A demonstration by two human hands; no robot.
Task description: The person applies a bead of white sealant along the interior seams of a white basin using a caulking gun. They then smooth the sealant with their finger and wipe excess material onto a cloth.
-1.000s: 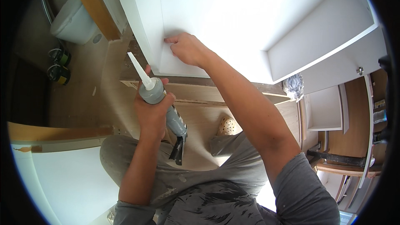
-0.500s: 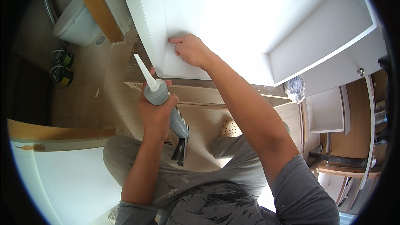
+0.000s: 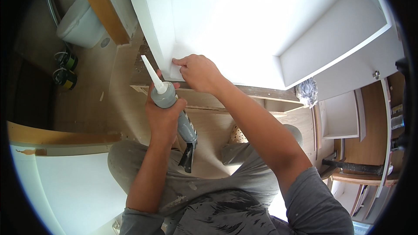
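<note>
My left hand (image 3: 162, 119) is wrapped around the upper part of a caulking gun (image 3: 187, 129), which carries a grey sealant tube with a long white nozzle. The nozzle points up and to the left, beside the front edge of a white cabinet (image 3: 156, 21); the gun's black handle hangs down over my lap. My right hand (image 3: 200, 74) reaches into the cabinet with nothing in its grasp. Its index finger is stretched out against the inner left corner, where side panel and bottom meet, while the other fingers are curled. Any bead under the fingertip is too small to make out.
The cabinet rests on a rough wooden base (image 3: 257, 93). A plastic-wrapped bundle (image 3: 308, 92) sits at its right corner. To the left are a white toilet (image 3: 80, 24), two dark buckets (image 3: 65, 78) and an orange-brown door frame (image 3: 102, 6). Shelving (image 3: 342, 115) stands at right.
My right hand has slid toward me along the corner, its fingertip now closer to the cabinet's front edge. The left hand and caulking gun have stayed almost still.
</note>
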